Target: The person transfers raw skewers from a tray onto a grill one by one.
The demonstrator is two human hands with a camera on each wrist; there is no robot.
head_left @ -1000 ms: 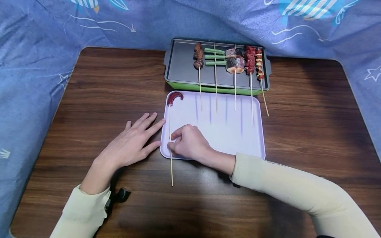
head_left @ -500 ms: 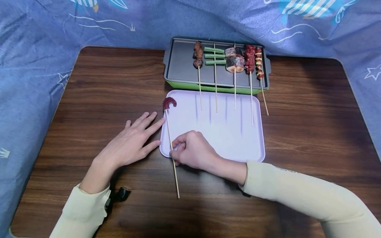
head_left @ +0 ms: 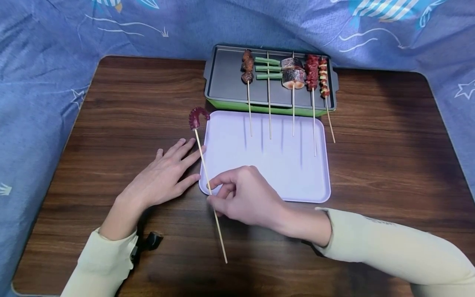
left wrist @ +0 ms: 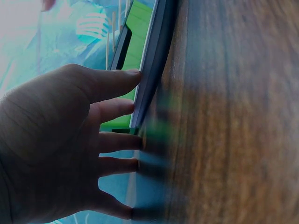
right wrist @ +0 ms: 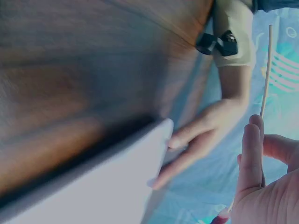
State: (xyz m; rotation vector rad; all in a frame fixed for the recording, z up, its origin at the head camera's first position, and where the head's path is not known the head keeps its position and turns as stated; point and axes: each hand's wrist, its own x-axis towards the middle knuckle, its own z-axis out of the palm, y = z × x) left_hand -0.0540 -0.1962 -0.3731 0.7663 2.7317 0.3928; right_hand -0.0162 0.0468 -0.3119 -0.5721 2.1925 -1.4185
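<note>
My right hand (head_left: pixel 248 196) pinches the thin wooden stick of a skewer (head_left: pixel 219 231) between thumb and fingertips. A dark red, curled, tentacle-like piece (head_left: pixel 194 119) sits on its upper end, beyond the left edge of the lilac tray (head_left: pixel 267 173). In the right wrist view the stick (right wrist: pixel 267 74) rises past the fingertips. My left hand (head_left: pixel 159 177) lies flat with its fingers spread, thumb and forefinger touching the tray's left rim. Seen from the left wrist, that hand (left wrist: pixel 56 135) has straight fingers along the tray edge (left wrist: pixel 156 56).
Behind the tray stands a green grill (head_left: pixel 226 105) with a dark plate (head_left: pixel 226 74). Several skewers lie on it: brown chunks (head_left: pixel 247 66), green stalks (head_left: pixel 269 69), fish slices (head_left: pixel 293 76), red meat (head_left: pixel 311 72) and mixed pieces (head_left: pixel 323 78). Their sticks overhang the front. A blue cloth (head_left: pixel 178 29) hangs behind.
My right hand has lifted the red-tipped skewer off the tray and drawn it toward me, its tip swinging left past the tray edge. The left hand has stayed put.
</note>
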